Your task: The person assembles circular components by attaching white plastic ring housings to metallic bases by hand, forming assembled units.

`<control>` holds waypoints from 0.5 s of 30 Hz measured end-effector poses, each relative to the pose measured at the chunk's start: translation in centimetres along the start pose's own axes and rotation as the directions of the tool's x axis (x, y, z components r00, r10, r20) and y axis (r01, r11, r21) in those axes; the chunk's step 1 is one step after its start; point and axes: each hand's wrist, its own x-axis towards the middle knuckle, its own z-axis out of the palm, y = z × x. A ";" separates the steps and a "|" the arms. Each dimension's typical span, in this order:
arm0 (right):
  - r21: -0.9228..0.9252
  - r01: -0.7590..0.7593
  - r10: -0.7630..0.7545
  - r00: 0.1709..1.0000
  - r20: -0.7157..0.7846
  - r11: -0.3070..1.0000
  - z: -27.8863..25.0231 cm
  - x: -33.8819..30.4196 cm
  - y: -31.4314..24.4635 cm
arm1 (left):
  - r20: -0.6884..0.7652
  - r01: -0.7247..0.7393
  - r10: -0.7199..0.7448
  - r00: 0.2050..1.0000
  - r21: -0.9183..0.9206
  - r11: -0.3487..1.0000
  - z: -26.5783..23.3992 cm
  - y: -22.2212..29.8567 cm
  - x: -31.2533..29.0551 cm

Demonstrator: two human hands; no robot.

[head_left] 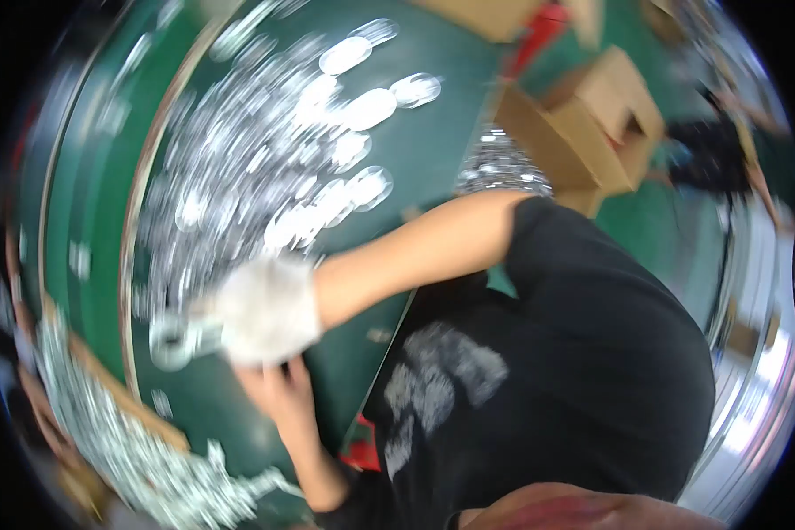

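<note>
My right hand (269, 311), in a white glove, reaches across the green tabletop (433, 132) at the end of a bare forearm. A clear, shiny piece with a round, ring-like end (173, 341) sticks out from the glove's fingers, which seem closed on it; motion blur hides its exact kind. Just below the glove is my left hand (278, 389), its fingertips partly hidden behind the glove, so its grip is unclear. Beyond both hands spreads a wide heap of clear, glinting pieces (230, 168), with several brighter oval ones (368, 109) along its right side.
A raised wooden edge (129, 265) bounds the table's left side. Lower left is another heap of pale clear pieces (124, 442) beside a wooden strip (128, 393). Open cardboard boxes (583, 132) and more shiny pieces (502, 168) stand at right. Another person (724, 150) is farther right.
</note>
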 end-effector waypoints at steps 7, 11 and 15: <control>0.085 -0.051 0.067 0.977 -0.200 0.995 -1.2 -0.4 -1.4 | -0.097 0.031 -0.033 0.995 -0.026 0.999 -0.5 -0.4 0.7; -0.121 0.005 -0.019 0.993 -0.115 0.993 -1.9 -0.2 -1.0 | -0.107 0.040 -0.044 0.993 -0.036 0.999 -0.6 -0.9 0.3; -0.098 -0.107 0.107 0.994 -0.009 0.989 -2.4 -0.4 -0.4 | -0.261 0.064 -0.102 0.960 -0.149 0.987 -1.2 -1.1 0.7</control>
